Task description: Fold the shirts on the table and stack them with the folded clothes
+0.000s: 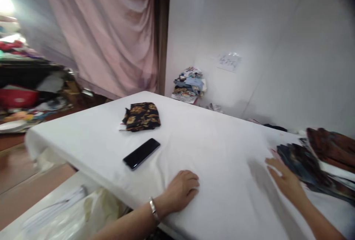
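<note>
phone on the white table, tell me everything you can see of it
The phone is a slim black slab with a glossy dark screen. It lies flat and diagonal on the white sheet, between the folded floral cloth and the left hand. Neither touches it.

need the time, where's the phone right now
In the head view the black phone lies on the white table, left of centre, between the folded floral cloth and the left hand.

Home tailoring room, curtain (111, 29), fabric scraps (189, 84)
</note>
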A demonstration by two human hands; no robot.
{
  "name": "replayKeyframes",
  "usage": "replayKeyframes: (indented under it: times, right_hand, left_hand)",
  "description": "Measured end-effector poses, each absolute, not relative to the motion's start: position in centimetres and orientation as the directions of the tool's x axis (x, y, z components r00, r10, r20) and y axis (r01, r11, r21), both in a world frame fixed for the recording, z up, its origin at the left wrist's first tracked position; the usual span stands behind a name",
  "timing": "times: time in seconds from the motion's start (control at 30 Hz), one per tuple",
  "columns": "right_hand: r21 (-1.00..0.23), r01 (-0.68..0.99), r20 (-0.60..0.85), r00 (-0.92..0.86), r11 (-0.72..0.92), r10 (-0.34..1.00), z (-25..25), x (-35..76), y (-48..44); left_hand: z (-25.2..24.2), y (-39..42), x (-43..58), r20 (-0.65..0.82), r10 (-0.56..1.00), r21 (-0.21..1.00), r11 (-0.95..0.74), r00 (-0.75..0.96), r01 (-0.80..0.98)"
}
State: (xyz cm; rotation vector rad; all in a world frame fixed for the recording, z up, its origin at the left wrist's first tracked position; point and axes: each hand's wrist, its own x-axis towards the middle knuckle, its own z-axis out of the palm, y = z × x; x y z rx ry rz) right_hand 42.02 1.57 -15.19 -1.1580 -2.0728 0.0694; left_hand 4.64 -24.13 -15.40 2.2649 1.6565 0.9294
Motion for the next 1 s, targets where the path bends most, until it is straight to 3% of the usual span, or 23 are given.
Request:
replayKeyframes:
  times: [0.1, 0.23, 0.37, 0.5, 0.63, 0.83, 1.0]
  right_hand:
    - [-0.497, 0.559, 0.387, -0.541, 0.663, 0.746, -18.7, 34.3, -3.4]
    - [-0.517, 0.439, 0.238, -0.751, 0.735, 0.616, -19.1, 27.5, -7.7]
    - [-0.494, 0.367, 0.206, -0.832, 0.788, 0.516, -18.5, 24.1, -9.2]
    - [-0.455, 0.368, 0.218, -0.837, 0.811, 0.502, -19.8, 22.2, -10.0]
    - [-0.407, 0.316, 0.366, -0.803, 0.857, 0.47, -21.4, 21.4, -10.4]
    - [-0.397, 0.229, 0.476, -0.776, 0.889, 0.413, -21.9, 21.2, -10.1]
    - [-0.425, 0.214, 0.498, -0.756, 0.88, 0.424, -21.6, 21.0, -9.9]
  left_hand:
    - [-15.1, -24.6, 4.1, 0.441, 0.887, 0.535, -0.385, 0.141, 0.752]
    - [-13.1, -24.5, 0.2, 0.522, 0.851, 0.568, -0.295, -0.059, 0.768]
    - [-10.9, -23.8, -8.4, 0.396, 0.816, 0.608, 0.11, -0.421, 0.786]
    - [-9.7, -23.1, -18.1, 0.287, 0.652, 0.612, 0.439, -0.702, 0.658]
    - [-10.0, -22.0, -24.5, 0.156, 0.501, 0.603, 0.634, -0.851, 0.484]
    - [-11.1, -20.0, -27.9, -0.005, 0.37, 0.629, 0.723, -0.929, 0.285]
    - [-9.5, -18.4, -28.5, 0.01, 0.346, 0.687, 0.679, -0.938, 0.258]
